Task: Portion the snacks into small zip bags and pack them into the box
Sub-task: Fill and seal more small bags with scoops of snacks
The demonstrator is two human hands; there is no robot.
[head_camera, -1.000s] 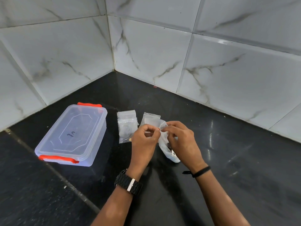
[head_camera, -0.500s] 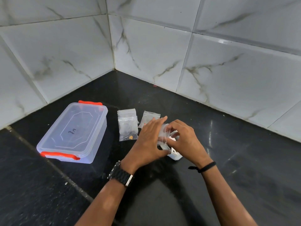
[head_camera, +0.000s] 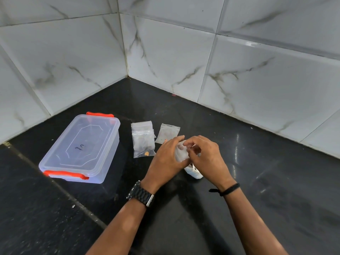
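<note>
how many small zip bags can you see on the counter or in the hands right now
3, maybe more. One zip bag lies beside the box, possibly atop others; one sits right of it; one is held by both hands, left hand and right hand.

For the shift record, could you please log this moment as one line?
left hand: holds bag | right hand: pinches bag top | box: lid on | spare bags: on counter
</note>
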